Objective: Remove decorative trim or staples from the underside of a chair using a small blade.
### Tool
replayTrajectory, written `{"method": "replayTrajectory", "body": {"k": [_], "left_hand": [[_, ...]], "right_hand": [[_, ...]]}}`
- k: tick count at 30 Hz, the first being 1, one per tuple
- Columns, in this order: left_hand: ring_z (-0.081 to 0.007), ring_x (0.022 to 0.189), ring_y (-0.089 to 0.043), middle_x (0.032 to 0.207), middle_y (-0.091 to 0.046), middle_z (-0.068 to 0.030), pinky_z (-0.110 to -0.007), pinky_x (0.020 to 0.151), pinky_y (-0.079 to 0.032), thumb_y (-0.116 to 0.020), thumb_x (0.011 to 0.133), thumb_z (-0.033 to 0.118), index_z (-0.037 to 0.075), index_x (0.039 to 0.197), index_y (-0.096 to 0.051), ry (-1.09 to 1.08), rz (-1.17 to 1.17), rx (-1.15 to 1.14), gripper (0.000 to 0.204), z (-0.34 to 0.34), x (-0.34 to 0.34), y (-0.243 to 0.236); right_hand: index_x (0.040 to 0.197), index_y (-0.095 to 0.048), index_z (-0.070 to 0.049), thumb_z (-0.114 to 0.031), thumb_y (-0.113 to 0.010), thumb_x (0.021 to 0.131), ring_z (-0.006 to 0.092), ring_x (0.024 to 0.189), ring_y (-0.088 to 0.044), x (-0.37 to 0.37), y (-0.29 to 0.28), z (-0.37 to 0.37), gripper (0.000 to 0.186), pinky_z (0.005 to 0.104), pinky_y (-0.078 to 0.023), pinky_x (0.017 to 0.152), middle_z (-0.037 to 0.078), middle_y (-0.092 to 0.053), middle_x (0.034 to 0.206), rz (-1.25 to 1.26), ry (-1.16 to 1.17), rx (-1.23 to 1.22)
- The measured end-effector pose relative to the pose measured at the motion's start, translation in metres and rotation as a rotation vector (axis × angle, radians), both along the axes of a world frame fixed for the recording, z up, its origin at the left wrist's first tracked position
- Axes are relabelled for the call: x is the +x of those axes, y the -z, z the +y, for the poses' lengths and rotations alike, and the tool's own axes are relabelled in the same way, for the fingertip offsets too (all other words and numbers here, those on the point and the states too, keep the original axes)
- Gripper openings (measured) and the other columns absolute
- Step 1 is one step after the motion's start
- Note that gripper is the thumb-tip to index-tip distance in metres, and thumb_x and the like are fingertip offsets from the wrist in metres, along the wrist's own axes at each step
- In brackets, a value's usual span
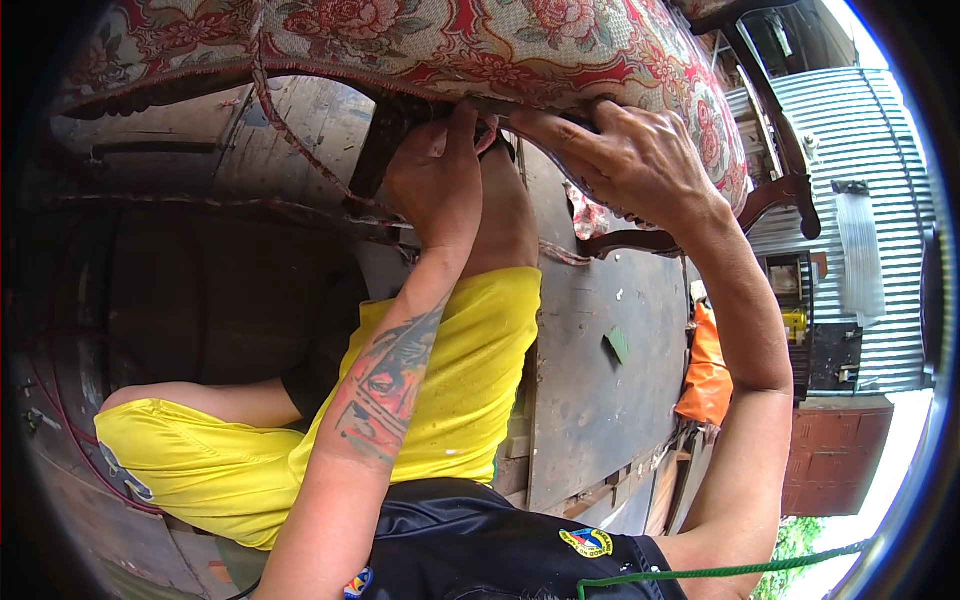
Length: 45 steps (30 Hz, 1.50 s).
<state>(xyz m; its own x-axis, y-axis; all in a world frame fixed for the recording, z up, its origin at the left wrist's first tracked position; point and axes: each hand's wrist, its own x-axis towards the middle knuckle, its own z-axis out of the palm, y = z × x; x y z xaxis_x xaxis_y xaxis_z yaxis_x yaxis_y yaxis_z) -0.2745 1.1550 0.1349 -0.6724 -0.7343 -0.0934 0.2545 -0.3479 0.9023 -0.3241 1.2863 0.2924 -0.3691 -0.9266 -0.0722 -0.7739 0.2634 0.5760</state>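
An upturned or tilted wooden chair with red, floral upholstery fills the top. My left hand is closed at its lower wooden edge, pinching a pink braided cord whose exact hold is partly hidden by the fingers. My right hand grips that same edge just to the right, index finger reaching toward my left fingertips, the others bent, thumb hidden. A long loose braid hangs from the upholstery down behind my left hand. Beneath my hands is my bare lower leg, with yellow shorts above the knee.
Worn grey boards lie under me. An orange cloth and corrugated metal sheeting are at the right, with a brown panel. A curved chair leg juts rightward. Dark red cables run at the left; a green cord crosses low right.
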Motion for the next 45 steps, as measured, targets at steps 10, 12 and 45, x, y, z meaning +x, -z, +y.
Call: {"method": "replayTrajectory", "body": {"k": [10,12,45], "left_hand": [[-0.0127,0.075,-0.076,0.083,-0.081,-0.0089,-0.027,0.076,-0.056,-0.075,0.096,0.023,-0.002,0.090,-0.081,0.018,0.020,0.030,0.026,-0.002,-0.001,0.002],[-0.0127,0.075,-0.076,0.083,-0.081,-0.0088,-0.028,0.076,-0.056,-0.075,0.096,0.024,-0.001,0.090,-0.081,0.020,0.011,0.022,0.027,-0.002,-0.001,0.003],[-0.0072,0.074,-0.063,0.080,-0.075,-0.0035,-0.027,0.072,-0.051,-0.073,0.100,0.023,-0.004,0.089,-0.078,-0.024,0.024,0.036,0.030,0.004,-0.008,0.005]], "right_hand": [[0.153,-0.050,-0.046,-0.013,-0.066,0.094,0.0202,0.065,-0.065,-0.001,0.000,0.003,0.069,0.0378,-0.054,0.055,0.002,-0.054,0.073,0.024,-0.030,0.002],[0.154,-0.049,-0.046,-0.012,-0.067,0.094,0.0202,0.065,-0.065,-0.002,0.000,0.003,0.071,0.0377,-0.054,0.055,0.002,-0.054,0.073,0.020,-0.040,-0.014],[0.151,-0.051,-0.051,-0.013,-0.062,0.096,0.0240,0.052,-0.062,0.003,0.025,0.017,0.067,0.0421,-0.055,0.049,0.008,-0.054,0.065,0.051,0.077,-0.144]]}}
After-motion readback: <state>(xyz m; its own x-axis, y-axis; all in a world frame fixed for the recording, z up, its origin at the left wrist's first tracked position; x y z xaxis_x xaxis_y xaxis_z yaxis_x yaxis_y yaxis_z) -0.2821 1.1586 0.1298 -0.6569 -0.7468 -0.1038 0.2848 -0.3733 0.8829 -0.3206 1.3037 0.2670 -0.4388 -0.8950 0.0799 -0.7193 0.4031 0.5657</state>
